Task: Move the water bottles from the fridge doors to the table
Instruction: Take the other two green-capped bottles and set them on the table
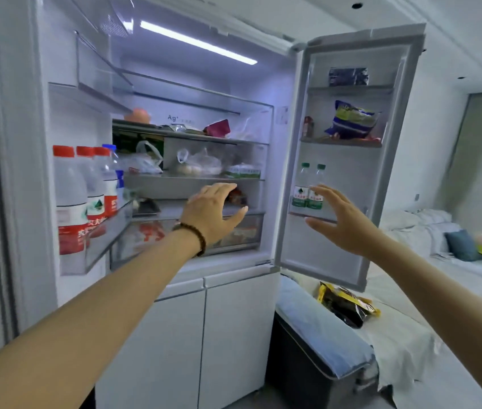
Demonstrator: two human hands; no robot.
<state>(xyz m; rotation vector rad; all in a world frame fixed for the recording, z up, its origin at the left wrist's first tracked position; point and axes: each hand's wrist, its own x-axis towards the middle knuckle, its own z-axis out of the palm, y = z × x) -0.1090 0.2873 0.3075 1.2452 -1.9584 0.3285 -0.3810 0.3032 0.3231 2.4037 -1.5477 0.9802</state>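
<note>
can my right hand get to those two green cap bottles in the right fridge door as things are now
Probably yes. The right hand is open just in front of the two green-cap bottles in the open door's lower shelf, with nothing between them.

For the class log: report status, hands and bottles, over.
Left hand open, empty, mid-fridge. Right hand open, reaching the two green-capped bottles in right door. Red-capped bottles wait in left door. Nothing blocking.

I see two bare forearms with no sleeves in view. My left hand has a bracelet of dark brown round beads, worn as a single strand at the wrist. My right hand has no ring, watch or band. Neither hand wears a glove.
</note>
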